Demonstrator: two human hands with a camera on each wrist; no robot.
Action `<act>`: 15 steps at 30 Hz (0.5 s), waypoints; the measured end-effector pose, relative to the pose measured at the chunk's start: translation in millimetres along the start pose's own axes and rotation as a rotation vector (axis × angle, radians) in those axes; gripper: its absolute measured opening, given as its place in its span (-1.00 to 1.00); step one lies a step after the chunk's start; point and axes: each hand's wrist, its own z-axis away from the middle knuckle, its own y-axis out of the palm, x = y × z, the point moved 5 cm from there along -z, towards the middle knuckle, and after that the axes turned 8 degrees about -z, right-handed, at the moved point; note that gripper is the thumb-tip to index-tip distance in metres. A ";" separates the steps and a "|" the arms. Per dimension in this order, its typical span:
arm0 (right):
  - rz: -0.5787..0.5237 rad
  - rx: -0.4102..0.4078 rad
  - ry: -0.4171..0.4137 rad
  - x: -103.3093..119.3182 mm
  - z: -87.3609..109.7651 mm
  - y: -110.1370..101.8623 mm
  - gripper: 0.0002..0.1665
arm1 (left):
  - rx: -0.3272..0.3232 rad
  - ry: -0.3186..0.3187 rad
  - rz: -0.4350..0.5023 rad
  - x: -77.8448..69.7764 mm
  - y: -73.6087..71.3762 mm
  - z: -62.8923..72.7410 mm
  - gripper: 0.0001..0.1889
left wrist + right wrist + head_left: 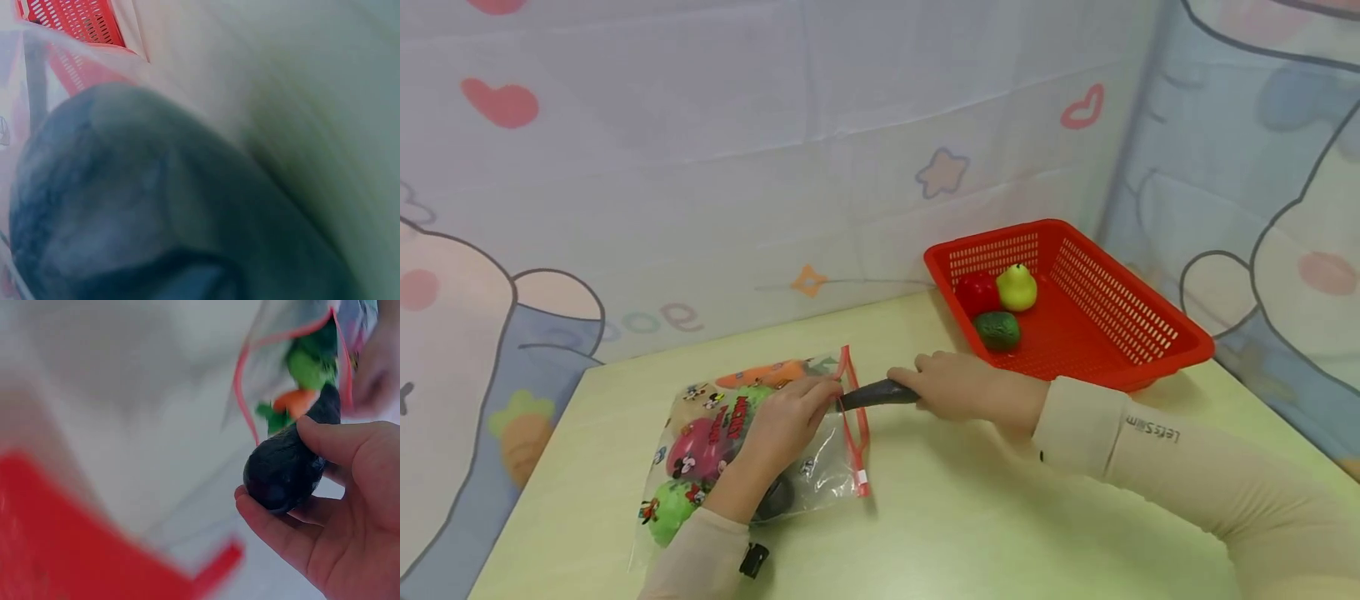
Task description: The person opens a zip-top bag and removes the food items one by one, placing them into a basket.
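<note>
My right hand (951, 385) grips a dark eggplant (880, 393) at its thick end. The eggplant's narrow end points left and enters the red-edged mouth of a clear printed zip bag (831, 492). At that mouth, my left hand (782, 429) holds the bag's upper edge with its fingers. Inside the bag lie an orange carrot (767, 375), a pink rounded piece (696, 450), a light green piece (672, 510) and a dark rounded piece (775, 498). The right wrist view shows thumb and fingers around the eggplant (284, 472). A dark rounded shape (125, 187) fills much of the left wrist view.
A red perforated basket (1150, 367) stands at the back right, with a red fruit (977, 293), a yellow-green pear (1017, 288) and a dark green textured piece (997, 331) in its left end. A small black object (754, 560) is by the left cuff. Printed cloth hangs behind the table.
</note>
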 end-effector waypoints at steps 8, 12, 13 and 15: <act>-0.145 -0.100 0.138 -64.4 21.6 -54.1 -0.33 | -0.028 0.024 0.004 1.0 -3.0 0.5 -0.79; -0.258 -0.185 0.229 -116.9 24.9 -76.9 -0.36 | -0.047 0.032 -0.007 1.4 -3.3 0.7 -0.77; -0.276 -0.195 0.262 -131.1 24.9 -80.7 -0.36 | -0.051 0.034 -0.011 1.6 -3.2 1.0 -0.77; -0.321 -0.201 0.339 -158.3 24.2 -85.9 -0.38 | -0.049 0.037 -0.014 1.5 -3.2 1.5 -0.77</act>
